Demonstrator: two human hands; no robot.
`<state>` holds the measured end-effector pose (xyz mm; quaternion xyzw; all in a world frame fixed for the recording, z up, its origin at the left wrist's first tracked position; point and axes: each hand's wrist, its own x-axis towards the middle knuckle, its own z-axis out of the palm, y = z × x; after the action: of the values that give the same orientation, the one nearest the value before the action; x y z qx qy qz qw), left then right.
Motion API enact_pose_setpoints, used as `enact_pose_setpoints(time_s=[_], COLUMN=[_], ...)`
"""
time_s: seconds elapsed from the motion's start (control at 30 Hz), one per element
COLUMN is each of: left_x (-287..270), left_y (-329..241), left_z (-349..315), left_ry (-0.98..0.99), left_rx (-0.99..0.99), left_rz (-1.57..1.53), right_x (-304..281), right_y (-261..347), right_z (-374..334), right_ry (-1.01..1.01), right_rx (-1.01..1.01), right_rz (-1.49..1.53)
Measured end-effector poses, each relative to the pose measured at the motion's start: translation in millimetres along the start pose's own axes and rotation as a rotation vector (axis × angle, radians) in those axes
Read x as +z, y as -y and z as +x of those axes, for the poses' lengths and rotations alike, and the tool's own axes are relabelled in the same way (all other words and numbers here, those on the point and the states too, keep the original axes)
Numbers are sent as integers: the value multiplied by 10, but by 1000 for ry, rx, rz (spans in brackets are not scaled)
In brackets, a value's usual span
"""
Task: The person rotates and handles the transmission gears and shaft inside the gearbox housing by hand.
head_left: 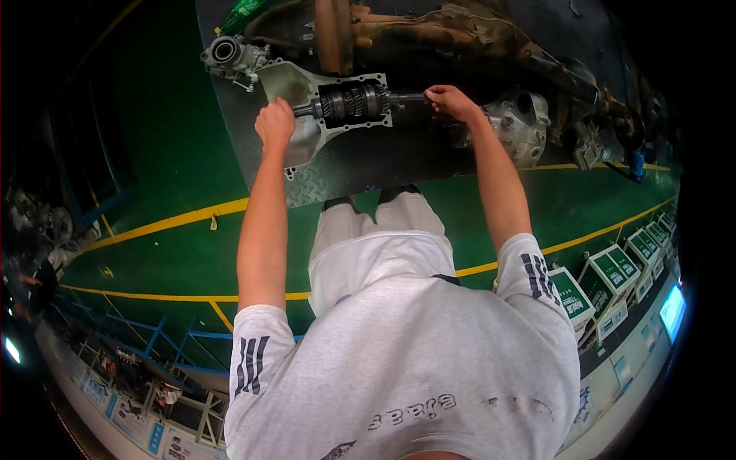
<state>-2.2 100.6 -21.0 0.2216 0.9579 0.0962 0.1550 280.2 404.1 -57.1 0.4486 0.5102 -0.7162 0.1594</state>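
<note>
1. Left hand (pixel 274 123) wraps one end of a dark geared shaft (pixel 354 102); right hand (pixel 451 103) pinches the other.
2. Its geared middle lies within the uncovered metal housing (pixel 287 83) on the worktop (pixel 387 162) (whether fully seated, one cannot tell); neither end is yet released.
3. Lettering crosses the pale shirt (pixel 429 337); farther out, green-and-white boxes (pixel 612 268) bear print.

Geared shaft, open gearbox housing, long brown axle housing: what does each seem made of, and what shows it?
Geared shaft: probably steel, dark and fairly glossy, with metallic glints. Gearbox housing: likely cast aluminium, pale grey and mostly matt. Brown axle housing: apparently iron or steel; its patchy orange-brown surface suggests rust.
</note>
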Motion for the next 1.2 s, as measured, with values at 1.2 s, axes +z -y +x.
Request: enact_pose_setpoints(time_s=[1.2], left_x=[-15], left_y=[24], left_z=[10], left_ry=[25], left_rx=[-16], left_rz=[0], right_x=[-3], right_y=[23], right_z=[47], right_ry=[-31], right_rx=[153], right_rz=[-69])
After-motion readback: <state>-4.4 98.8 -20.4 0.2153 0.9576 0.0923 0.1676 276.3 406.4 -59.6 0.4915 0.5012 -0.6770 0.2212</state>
